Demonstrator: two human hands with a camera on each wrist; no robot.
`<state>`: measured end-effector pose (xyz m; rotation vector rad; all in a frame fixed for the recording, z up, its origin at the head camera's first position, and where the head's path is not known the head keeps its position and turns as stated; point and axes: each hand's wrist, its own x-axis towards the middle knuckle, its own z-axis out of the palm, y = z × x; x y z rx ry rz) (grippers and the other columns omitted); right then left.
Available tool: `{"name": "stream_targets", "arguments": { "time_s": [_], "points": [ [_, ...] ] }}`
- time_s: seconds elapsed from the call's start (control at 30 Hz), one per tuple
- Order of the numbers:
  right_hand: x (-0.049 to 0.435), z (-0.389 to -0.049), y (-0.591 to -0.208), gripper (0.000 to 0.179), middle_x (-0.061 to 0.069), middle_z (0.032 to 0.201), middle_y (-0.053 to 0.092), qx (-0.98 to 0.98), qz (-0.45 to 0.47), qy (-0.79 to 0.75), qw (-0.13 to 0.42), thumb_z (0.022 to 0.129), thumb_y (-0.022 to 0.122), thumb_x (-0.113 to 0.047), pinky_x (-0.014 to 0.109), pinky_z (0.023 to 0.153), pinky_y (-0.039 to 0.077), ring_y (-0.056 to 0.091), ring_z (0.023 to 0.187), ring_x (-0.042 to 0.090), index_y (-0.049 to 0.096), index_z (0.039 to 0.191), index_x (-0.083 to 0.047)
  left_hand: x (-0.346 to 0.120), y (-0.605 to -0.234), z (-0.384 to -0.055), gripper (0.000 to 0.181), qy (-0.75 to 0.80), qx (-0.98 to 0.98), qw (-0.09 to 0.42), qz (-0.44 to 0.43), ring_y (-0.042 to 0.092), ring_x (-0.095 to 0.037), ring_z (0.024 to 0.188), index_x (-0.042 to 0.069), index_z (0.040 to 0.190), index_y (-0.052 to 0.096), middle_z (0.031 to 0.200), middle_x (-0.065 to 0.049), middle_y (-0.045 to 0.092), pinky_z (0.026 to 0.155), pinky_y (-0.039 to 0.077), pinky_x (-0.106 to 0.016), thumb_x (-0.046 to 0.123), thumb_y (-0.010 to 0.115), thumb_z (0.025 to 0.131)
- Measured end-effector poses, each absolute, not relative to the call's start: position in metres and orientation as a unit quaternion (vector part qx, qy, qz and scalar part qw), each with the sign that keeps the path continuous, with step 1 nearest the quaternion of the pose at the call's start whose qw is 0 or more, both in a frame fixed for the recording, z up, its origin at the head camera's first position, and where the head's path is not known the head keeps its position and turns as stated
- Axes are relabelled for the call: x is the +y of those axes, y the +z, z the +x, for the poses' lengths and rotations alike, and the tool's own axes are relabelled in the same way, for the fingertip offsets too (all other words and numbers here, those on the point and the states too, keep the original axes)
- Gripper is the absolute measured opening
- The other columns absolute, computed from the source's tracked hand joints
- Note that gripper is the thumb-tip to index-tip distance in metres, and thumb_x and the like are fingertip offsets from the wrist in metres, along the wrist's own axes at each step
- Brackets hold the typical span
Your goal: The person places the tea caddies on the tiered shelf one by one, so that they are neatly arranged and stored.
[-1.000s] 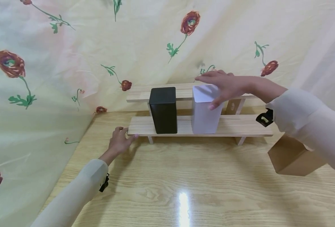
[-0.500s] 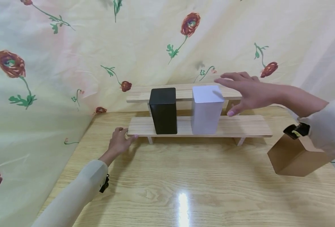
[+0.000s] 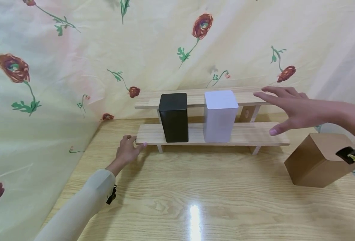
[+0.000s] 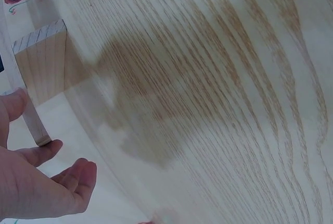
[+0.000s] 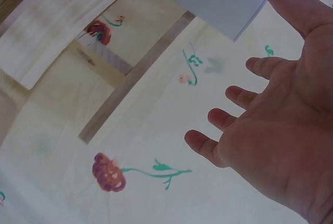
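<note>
Left hand (image 3: 126, 150): pinching end of wooden shelf (image 3: 261, 132); light, steady hold advisable. Black box (image 3: 173, 120), white box (image 3: 219, 122): upright, apart, on lower tier. Right hand (image 3: 300, 110): spread wide, unladen; best clear of white box. Brown box (image 3: 309, 160): on counter (image 3: 153, 204).

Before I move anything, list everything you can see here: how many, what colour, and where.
wooden shelf: 1, pale wood, two levels, at the table's back
black box: 1, black, upright on the lower board, left of centre
white box: 1, white, upright beside the black one, apart from it
cardboard box: 1, brown, on the table at right
table: 1, light wood grain, below everything
floral cloth: cream with red flowers, behind and at the sides
wrist units: 2, black, one per wrist
sleeves: 2, off-white, on both arms
left hand: 1, bare, gripping the lower board's left end
right hand: 1, bare, fingers spread, right of the white box
</note>
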<state>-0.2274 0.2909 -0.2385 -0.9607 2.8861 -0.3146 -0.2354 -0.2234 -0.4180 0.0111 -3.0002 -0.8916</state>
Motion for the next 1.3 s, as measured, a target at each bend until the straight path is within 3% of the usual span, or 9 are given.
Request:
{"name": "stream_targets", "arguments": {
  "time_s": [0.2,0.53,0.77,0.9,0.97,1.03,1.13,1.23,1.3],
  "points": [
    [0.313,-0.22,-0.245,0.115,0.019,0.158,-0.001,0.949,-0.296,-0.104,0.042,0.073,0.084,-0.033,0.078,0.081,0.016,0.01,0.127,0.062,0.005,0.156,-0.025,-0.223,-0.418,-0.235,0.075,-0.283,-0.959,0.008,0.001,0.026,-0.044,0.135,-0.004,0.145,0.035,0.15,-0.025,0.025,0.102,0.028,-0.062,0.05,0.053,0.095],
    [0.352,-0.217,-0.271,0.123,0.028,0.151,0.013,0.949,-0.3,-0.093,0.003,0.063,0.089,-0.029,0.075,0.078,0.02,0.017,0.124,0.062,0.009,0.156,-0.017,-0.222,-0.418,-0.235,0.076,-0.284,-0.959,0.006,0.006,0.025,-0.044,0.135,-0.004,0.145,0.034,0.15,-0.025,0.024,0.103,0.028,-0.062,0.05,0.053,0.095],
    [0.385,-0.211,-0.299,0.126,0.034,0.144,0.02,0.944,-0.307,-0.116,0.016,0.061,0.089,-0.023,0.075,0.098,-0.008,0.007,0.138,0.05,0.006,0.156,-0.013,-0.222,-0.417,-0.234,0.076,-0.286,-0.958,0.004,0.007,0.026,-0.044,0.135,-0.004,0.146,0.034,0.15,-0.025,0.024,0.102,0.029,-0.062,0.05,0.053,0.095],
    [0.402,-0.206,-0.315,0.13,0.039,0.144,0.017,0.942,-0.311,-0.128,0.024,0.06,0.089,-0.019,0.075,0.097,-0.005,-0.003,0.142,0.044,0.001,0.156,-0.019,-0.222,-0.416,-0.234,0.077,-0.286,-0.958,0.005,0.008,0.027,-0.044,0.134,-0.004,0.146,0.034,0.15,-0.025,0.024,0.102,0.03,-0.061,0.051,0.053,0.095],
    [0.41,-0.207,-0.323,0.13,0.042,0.143,0.017,0.941,-0.313,-0.126,0.031,0.062,0.088,-0.02,0.076,0.092,0.001,-0.001,0.139,0.051,-0.002,0.156,-0.019,-0.222,-0.416,-0.234,0.076,-0.286,-0.958,0.005,0.009,0.027,-0.044,0.134,-0.004,0.146,0.034,0.15,-0.025,0.024,0.102,0.03,-0.061,0.051,0.053,0.095],
    [0.42,-0.208,-0.331,0.13,0.044,0.141,0.019,0.94,-0.317,-0.121,0.034,0.062,0.087,-0.023,0.075,0.092,0.002,0.003,0.136,0.053,-0.003,0.156,-0.02,-0.222,-0.416,-0.234,0.076,-0.285,-0.958,0.004,0.008,0.026,-0.044,0.134,-0.004,0.146,0.034,0.15,-0.025,0.024,0.102,0.03,-0.061,0.051,0.053,0.095],
    [0.432,-0.207,-0.34,0.13,0.042,0.137,0.024,0.942,-0.307,-0.126,0.05,0.062,0.087,-0.021,0.073,0.082,0.015,0.021,0.119,0.061,-0.003,0.156,-0.019,-0.221,-0.416,-0.233,0.076,-0.284,-0.959,0.002,0.007,0.025,-0.044,0.135,-0.004,0.145,0.034,0.15,-0.025,0.024,0.102,0.03,-0.061,0.05,0.053,0.096],
    [0.44,-0.206,-0.347,0.132,0.03,0.135,0.031,0.945,-0.304,-0.114,0.039,0.057,0.089,-0.014,0.052,0.089,0.032,0.029,0.124,0.023,0.002,0.156,-0.018,-0.221,-0.416,-0.233,0.076,-0.282,-0.959,0.001,0.007,0.025,-0.044,0.135,-0.005,0.146,0.033,0.15,-0.025,0.023,0.102,0.03,-0.062,0.049,0.052,0.096],
    [0.444,-0.205,-0.351,0.129,0.013,0.135,0.033,0.943,-0.315,-0.103,0.019,0.057,0.089,-0.014,0.033,0.082,0.038,0.023,0.118,-0.003,0.006,0.156,-0.018,-0.22,-0.416,-0.233,0.076,-0.281,-0.96,0.001,0.008,0.026,-0.045,0.135,-0.005,0.146,0.033,0.15,-0.025,0.023,0.102,0.03,-0.062,0.049,0.052,0.096]
  ]
}}
